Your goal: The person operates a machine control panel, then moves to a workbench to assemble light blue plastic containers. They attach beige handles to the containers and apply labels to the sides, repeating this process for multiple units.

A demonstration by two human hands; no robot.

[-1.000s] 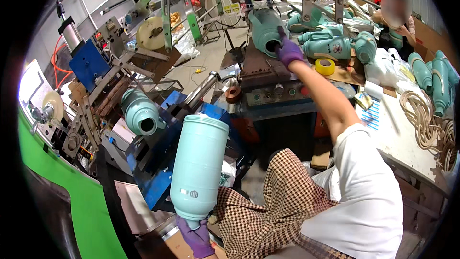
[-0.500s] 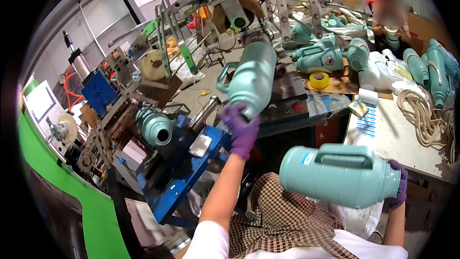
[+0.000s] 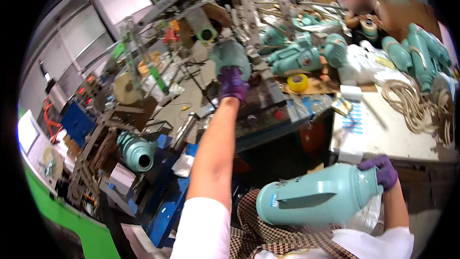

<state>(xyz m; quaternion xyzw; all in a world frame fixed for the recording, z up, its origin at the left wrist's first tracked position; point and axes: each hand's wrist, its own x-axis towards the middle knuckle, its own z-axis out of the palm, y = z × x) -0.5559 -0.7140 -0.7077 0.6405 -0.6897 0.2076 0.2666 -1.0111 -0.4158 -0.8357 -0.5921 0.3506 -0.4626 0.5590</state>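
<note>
My left hand (image 3: 233, 85), in a purple glove, reaches far forward with the fingers closed about the neck end of a teal vacuum flask casing (image 3: 232, 53). That casing lies along the machine, its far end among the metal parts, and the view of it is blurred. Low at the right, my right hand (image 3: 383, 172), gloved too, grips the neck of a second teal flask casing (image 3: 318, 195). This one is held lying sideways above my lap, its long handle facing me and its base pointing left. A third casing (image 3: 136, 152) rests on the machine at left, mouth toward me.
On the white table (image 3: 407, 139) at right lie a coil of rope (image 3: 407, 108) and a blue-printed sheet (image 3: 353, 117). Yellow tape (image 3: 298, 82) and several flasks (image 3: 299, 60) are farther back. A person (image 3: 366, 17) sits at the far right. A blue metal stand (image 3: 160, 218) is at left.
My left hand has pushed forward with its casing, farther into the machine. The casing in my right hand has come lower and turned, its handle now facing me. My view has shifted right.
</note>
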